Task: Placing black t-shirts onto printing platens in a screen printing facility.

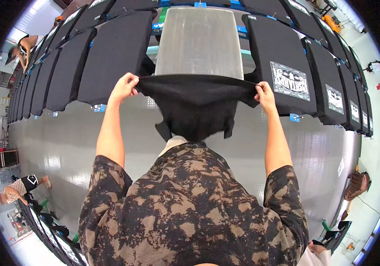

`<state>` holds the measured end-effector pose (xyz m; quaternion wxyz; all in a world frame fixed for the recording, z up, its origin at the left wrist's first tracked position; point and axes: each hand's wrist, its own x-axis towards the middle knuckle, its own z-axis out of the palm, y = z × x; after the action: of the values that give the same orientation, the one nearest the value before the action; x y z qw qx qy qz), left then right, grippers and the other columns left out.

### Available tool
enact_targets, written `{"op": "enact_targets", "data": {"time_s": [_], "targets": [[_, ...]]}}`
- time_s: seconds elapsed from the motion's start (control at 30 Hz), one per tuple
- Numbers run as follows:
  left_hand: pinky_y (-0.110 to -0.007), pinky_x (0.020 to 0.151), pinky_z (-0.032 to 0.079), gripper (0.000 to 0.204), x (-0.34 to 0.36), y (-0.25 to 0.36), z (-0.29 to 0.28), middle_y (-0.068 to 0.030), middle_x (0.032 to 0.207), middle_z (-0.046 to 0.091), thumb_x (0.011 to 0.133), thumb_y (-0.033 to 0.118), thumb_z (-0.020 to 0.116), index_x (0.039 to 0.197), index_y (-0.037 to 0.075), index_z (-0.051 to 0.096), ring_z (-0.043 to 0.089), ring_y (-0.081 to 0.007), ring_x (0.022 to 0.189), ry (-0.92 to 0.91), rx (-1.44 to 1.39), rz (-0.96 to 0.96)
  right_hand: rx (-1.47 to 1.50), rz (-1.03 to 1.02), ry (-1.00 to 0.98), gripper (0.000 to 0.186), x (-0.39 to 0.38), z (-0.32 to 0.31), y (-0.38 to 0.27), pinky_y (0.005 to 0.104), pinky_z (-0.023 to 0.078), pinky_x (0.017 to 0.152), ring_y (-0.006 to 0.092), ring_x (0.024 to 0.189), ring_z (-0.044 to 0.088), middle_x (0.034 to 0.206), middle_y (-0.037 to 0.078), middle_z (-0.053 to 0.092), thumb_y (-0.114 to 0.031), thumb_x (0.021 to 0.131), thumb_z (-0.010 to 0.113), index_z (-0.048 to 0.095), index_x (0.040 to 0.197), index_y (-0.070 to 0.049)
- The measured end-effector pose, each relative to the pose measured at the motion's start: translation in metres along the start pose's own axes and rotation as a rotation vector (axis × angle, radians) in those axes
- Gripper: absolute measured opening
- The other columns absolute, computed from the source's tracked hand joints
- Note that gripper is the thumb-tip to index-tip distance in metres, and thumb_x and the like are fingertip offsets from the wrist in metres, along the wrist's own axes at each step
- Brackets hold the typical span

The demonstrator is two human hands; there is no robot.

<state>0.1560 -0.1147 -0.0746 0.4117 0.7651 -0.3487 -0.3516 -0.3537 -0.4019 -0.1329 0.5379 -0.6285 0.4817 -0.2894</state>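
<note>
A black garment is held stretched by its upper edge between two hands, just in front of a bare grey platen, whose near end is hidden behind the cloth. One end of the edge is pinched between the thumb and curled fingers of the left hand; the other end is pinched likewise by the right hand. The rest of the cloth is left hanging toward the wearer's mottled black and tan shirt. Whether the two are touching cannot be told.

To the right, a black shirt is spread on a sloping board, and a white rectangular print is borne near its lower end. Large lettering is set across the print's middle, framed by an ornate border; the finer marks are too small to be read. A similar white panel is carried by the next shirt, and more are repeated along the row. A small white label is seen at the shirt's upper corner. To the left, plain black cloth is laid over the nearest board.
</note>
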Motion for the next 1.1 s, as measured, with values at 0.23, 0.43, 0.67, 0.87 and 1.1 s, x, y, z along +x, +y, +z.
{"op": "enact_targets", "data": {"time_s": [0.23,0.43,0.67,0.87,1.1], "targets": [[-0.029,0.052,0.052,0.017,0.007,-0.016,0.019,-0.0042,0.087,0.067,0.096,0.014,0.061,0.111,0.006,0.065,0.066,-0.0115,0.064,-0.148,0.255,-0.264,-0.581,0.217,-0.100,0.019,-0.019,0.020,-0.010,0.0390,0.052,0.075,0.0215,0.073,0.071,0.085,0.012,0.072,-0.026,0.095,0.063,0.063,0.106,-0.009],[-0.028,0.060,0.051,0.018,0.132,0.042,-0.043,-0.0059,0.092,0.065,0.096,0.015,0.063,0.104,-0.001,0.062,0.064,-0.0137,0.067,0.131,0.469,0.466,-0.860,-0.330,0.425,0.021,0.087,0.033,-0.087,0.0467,0.051,0.080,0.0378,0.087,0.067,0.091,0.017,0.070,-0.028,0.096,0.062,0.063,0.105,-0.009],[-0.047,0.070,0.061,0.017,0.344,0.097,-0.023,-0.0250,0.104,0.065,0.103,0.016,0.050,0.100,-0.001,0.048,0.070,-0.0348,0.088,0.132,-0.282,-0.246,-0.263,0.238,0.338,0.023,0.297,0.102,-0.159,0.0346,0.059,0.057,0.0213,0.060,0.070,0.086,0.015,0.069,-0.023,0.103,0.052,0.055,0.113,-0.002],[-0.070,0.098,0.046,0.034,0.511,0.106,0.006,-0.0376,0.130,0.046,0.106,0.011,0.036,0.127,-0.016,0.036,0.045,-0.0532,0.129,0.154,-0.998,-0.073,0.414,0.094,0.448,0.020,0.481,0.139,-0.151,0.0489,0.055,0.089,0.0333,0.095,0.063,0.114,0.020,0.054,-0.013,0.104,0.050,0.050,0.117,0.002],[-0.060,0.099,0.051,0.032,0.606,0.056,0.037,-0.0352,0.122,0.052,0.106,0.010,0.037,0.125,-0.017,0.036,0.059,-0.0510,0.112,0.290,-1.048,-0.235,0.166,0.068,0.410,0.020,0.574,0.145,-0.105,0.0300,0.053,0.066,0.0177,0.076,0.063,0.090,0.010,0.062,-0.016,0.100,0.060,0.052,0.112,-0.002]]}}
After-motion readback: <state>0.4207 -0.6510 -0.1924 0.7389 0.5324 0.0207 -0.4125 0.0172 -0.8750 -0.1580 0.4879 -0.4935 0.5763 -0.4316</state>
